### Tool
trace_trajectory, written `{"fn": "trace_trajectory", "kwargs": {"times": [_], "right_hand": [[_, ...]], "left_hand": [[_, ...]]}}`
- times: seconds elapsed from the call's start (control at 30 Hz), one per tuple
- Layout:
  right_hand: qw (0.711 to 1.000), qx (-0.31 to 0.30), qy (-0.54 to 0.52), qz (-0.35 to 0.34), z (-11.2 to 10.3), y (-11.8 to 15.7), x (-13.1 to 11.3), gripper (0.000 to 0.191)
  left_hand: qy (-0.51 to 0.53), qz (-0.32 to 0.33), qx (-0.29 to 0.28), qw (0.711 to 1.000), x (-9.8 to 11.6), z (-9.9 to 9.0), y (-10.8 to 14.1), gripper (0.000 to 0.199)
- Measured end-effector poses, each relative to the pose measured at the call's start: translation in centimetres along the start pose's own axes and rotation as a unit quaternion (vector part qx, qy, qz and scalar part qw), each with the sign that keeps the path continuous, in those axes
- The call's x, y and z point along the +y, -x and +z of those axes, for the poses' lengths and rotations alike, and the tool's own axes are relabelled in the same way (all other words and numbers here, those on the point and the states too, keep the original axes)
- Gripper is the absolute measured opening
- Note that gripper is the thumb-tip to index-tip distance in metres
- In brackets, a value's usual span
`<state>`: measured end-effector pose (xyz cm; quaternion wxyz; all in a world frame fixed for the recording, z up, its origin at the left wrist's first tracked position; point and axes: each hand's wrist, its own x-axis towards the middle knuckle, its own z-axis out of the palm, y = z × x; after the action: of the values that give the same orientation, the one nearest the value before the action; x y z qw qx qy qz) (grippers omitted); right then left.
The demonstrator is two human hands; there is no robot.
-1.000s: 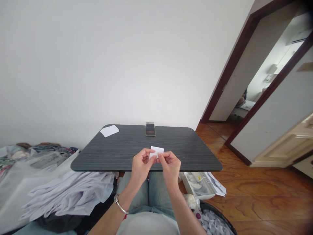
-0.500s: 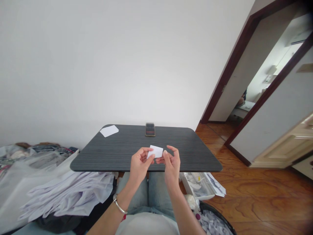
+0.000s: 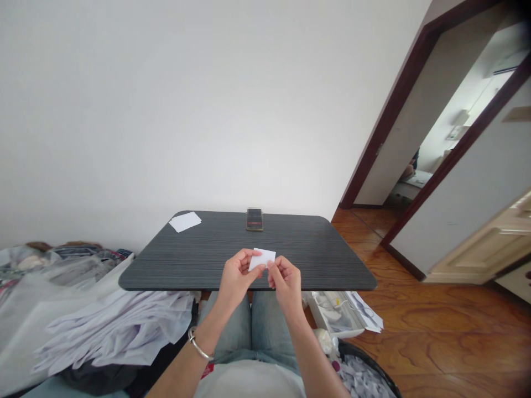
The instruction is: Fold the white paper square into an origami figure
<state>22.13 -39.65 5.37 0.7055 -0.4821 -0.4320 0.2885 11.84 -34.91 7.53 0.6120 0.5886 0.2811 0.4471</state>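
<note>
A small white piece of paper (image 3: 262,257) is held up over the near edge of the dark table (image 3: 215,237). My left hand (image 3: 237,277) pinches its left side between thumb and fingers, a silver bangle on that wrist. At the lower right corner of the paper, my right hand (image 3: 286,282) has its thumb and fingertips closed on it. White sheets (image 3: 185,221) lie at the table's back left corner. A dark phone-like object (image 3: 254,219) is at the back middle.
White folded cloth (image 3: 120,326) is heaped left of my legs. On the right, below the table, are an open white box (image 3: 336,315), papers (image 3: 365,312) and a dark-rimmed container of grey-white scraps (image 3: 365,378). A wall stands behind the table.
My right hand has closed from spread fingers to a pinch on the paper's right corner, moving slightly left. The paper has shifted very slightly.
</note>
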Motion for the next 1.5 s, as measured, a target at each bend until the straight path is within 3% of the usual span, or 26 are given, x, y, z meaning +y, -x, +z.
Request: {"fn": "trace_trajectory", "kwargs": {"times": [0.67, 1.2, 1.37, 1.5], "right_hand": [[1.0, -0.025, -0.004, 0.006, -0.3, -0.2, 0.3, 0.032], [0.997, -0.063, 0.0, 0.036, -1.1, -0.7, 0.5, 0.03], [0.998, -0.055, -0.018, 0.039, -1.0, -0.7, 0.8, 0.031], [0.997, -0.06, -0.028, 0.04, -0.6, -0.6, 1.2, 0.03]], "left_hand": [[0.021, -0.071, -0.096, 0.993, 1.0, -1.9, -0.2, 0.041], [0.004, -0.063, -0.188, 0.98, 1.8, -3.1, 0.0, 0.049], [0.003, -0.044, -0.184, 0.982, 2.0, -2.8, 0.1, 0.056], [-0.015, -0.019, -0.115, 0.993, 1.2, -2.3, -0.2, 0.059]]}}
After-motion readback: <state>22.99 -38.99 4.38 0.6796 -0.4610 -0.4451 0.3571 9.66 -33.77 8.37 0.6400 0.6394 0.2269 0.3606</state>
